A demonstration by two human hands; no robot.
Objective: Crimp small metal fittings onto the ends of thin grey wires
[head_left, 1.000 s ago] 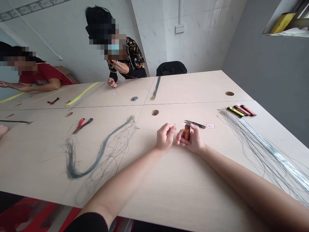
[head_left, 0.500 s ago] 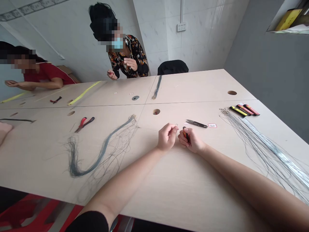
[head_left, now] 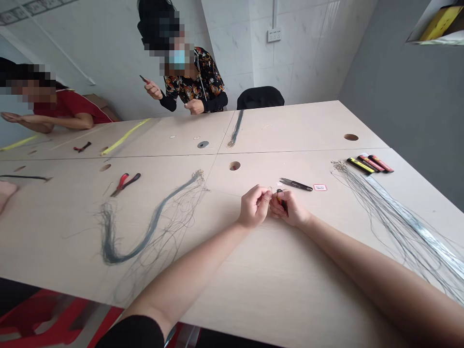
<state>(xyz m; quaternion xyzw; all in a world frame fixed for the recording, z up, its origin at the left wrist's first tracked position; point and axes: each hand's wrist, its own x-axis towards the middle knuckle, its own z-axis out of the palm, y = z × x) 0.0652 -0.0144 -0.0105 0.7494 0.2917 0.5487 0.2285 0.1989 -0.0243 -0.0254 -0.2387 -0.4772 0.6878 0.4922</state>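
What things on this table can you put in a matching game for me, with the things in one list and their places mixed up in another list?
Things:
1. Red lighter
2. Steel snips
3. Red-handled pliers
4. Black chair

Places:
A. Behind the far table
B. Lying on the near table beside the grey strands
C. Held in the right hand
D. Lying on the near table just beyond the right hand

Right pairs: 1-C, 2-D, 3-B, 4-A

Head camera facing forward, down at hands [head_left: 254,208] over table [head_left: 300,128].
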